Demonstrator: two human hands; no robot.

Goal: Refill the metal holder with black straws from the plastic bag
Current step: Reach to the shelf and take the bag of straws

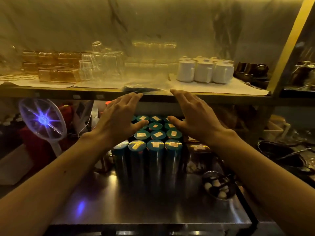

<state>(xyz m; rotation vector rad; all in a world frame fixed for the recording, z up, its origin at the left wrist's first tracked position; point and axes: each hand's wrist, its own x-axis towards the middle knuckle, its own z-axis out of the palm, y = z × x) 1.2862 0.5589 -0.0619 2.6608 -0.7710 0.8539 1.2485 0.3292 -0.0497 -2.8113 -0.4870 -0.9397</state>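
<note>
A clear plastic bag [146, 86] with dark straws inside lies flat at the front edge of the upper shelf [51, 91], in the middle of the view. My left hand [119, 118] reaches up with fingers spread, its fingertips just below the bag's left end. My right hand [192, 114] is raised the same way, fingertips at the bag's right end. Both hands hold nothing. No metal straw holder can be picked out.
Several tall metal canisters with teal lids [155, 145] stand on the steel counter [153, 206] under my hands. Glasses [100, 65] and white jugs [204, 70] fill the shelf behind the bag. An electric swatter [42, 120] glows at left; a small bowl [218, 186] sits at right.
</note>
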